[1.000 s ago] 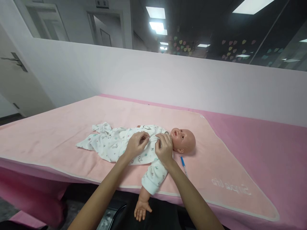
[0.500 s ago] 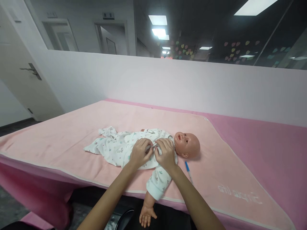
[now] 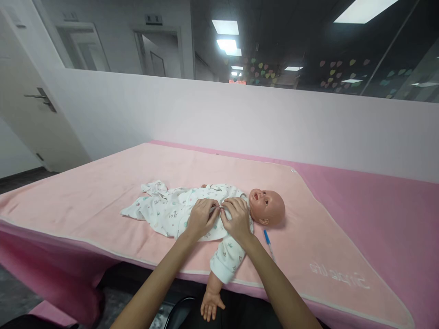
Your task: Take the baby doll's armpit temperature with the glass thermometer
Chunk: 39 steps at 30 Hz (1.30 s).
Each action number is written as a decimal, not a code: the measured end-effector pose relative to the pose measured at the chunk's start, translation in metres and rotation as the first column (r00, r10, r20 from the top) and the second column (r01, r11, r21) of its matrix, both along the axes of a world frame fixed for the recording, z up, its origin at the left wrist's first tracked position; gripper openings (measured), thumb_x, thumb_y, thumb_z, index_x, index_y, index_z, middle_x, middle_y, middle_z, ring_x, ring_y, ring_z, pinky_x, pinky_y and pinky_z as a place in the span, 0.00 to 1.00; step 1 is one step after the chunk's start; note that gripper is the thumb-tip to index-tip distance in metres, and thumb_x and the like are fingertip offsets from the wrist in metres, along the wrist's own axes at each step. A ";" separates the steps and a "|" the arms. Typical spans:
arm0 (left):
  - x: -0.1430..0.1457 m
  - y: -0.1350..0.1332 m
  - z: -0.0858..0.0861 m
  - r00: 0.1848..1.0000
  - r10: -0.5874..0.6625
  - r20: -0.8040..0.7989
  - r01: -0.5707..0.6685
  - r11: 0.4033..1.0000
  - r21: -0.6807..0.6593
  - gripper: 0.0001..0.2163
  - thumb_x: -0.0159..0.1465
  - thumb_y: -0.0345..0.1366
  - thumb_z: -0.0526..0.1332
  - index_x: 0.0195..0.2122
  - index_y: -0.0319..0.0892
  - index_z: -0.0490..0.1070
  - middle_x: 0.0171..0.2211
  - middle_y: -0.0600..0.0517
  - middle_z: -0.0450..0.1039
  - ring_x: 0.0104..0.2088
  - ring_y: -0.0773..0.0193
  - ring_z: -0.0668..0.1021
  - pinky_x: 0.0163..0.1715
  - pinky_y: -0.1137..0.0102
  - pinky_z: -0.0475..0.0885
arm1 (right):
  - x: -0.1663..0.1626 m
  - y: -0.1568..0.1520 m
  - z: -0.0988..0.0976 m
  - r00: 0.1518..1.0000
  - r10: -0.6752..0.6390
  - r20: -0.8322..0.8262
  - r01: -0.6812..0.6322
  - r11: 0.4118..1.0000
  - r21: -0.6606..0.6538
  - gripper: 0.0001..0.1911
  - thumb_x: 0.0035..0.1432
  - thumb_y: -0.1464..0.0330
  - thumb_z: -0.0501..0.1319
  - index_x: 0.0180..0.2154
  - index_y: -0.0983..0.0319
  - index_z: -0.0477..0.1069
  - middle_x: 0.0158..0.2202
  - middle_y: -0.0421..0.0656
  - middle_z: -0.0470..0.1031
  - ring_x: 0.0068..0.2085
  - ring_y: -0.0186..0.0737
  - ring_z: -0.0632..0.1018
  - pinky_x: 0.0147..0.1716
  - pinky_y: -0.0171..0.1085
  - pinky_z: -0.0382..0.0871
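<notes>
A baby doll [image 3: 270,208] lies on its back, head to the right, dressed in a white printed baby gown [image 3: 171,212]. Over the doll's chest, my left hand [image 3: 202,219] is closed, its fingertips pinching a thin white fabric tie [image 3: 220,207] on the gown. My right hand [image 3: 236,218] pinches the same tie from the other side, its thumb and fingers nearly meeting the left ones. The fingers partly cover the tie. One doll arm [image 3: 213,290] in a white sleeve points toward me and hangs past the table edge.
A pink blanket [image 3: 103,183] covers the table under the doll. Near the doll's head lies a pen with a blue cap [image 3: 267,237]. A white wall [image 3: 240,119] with a window above it stands behind the table. At the left is a door [image 3: 30,105].
The fingertips of both hands have drawn slightly closer together, and less of the white tie shows between them. The doll stays in place; the view shifts slightly.
</notes>
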<state>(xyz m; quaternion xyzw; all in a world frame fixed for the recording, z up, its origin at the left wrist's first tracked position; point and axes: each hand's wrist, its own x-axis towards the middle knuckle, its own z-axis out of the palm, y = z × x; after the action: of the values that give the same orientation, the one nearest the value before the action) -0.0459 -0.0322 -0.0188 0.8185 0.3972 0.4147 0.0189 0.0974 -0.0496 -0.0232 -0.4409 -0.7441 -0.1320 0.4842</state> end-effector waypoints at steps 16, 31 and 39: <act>0.000 0.000 0.003 0.998 0.000 0.069 0.005 0.998 -0.062 0.08 0.65 0.36 0.48 0.35 0.43 0.65 0.32 0.53 0.71 0.33 0.63 0.72 0.38 0.67 0.63 | 0.001 0.001 0.001 0.996 -0.034 0.083 0.040 0.996 -0.074 0.05 0.58 0.70 0.53 0.35 0.61 0.67 0.35 0.43 0.72 0.39 0.39 0.69 0.44 0.41 0.58; -0.001 0.003 0.003 0.998 -0.041 0.045 0.044 0.998 -0.054 0.09 0.65 0.37 0.47 0.33 0.43 0.64 0.30 0.52 0.70 0.32 0.63 0.70 0.36 0.67 0.63 | 0.001 0.002 -0.001 0.991 -0.054 0.119 0.063 0.995 -0.074 0.05 0.60 0.69 0.51 0.33 0.60 0.65 0.33 0.41 0.72 0.39 0.37 0.69 0.48 0.41 0.56; 0.001 0.001 0.000 0.999 -0.031 0.007 0.031 0.999 -0.011 0.09 0.65 0.36 0.46 0.33 0.42 0.63 0.29 0.52 0.68 0.32 0.63 0.69 0.35 0.67 0.62 | 0.000 0.001 -0.002 0.988 -0.083 0.130 0.090 0.995 -0.052 0.06 0.60 0.70 0.51 0.32 0.61 0.64 0.31 0.41 0.72 0.37 0.37 0.69 0.48 0.41 0.55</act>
<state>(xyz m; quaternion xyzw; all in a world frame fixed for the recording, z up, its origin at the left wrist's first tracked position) -0.0446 -0.0311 -0.0185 0.8229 0.3867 0.4151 0.0311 0.0970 -0.0483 -0.0255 -0.4772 -0.7573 -0.1591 0.4165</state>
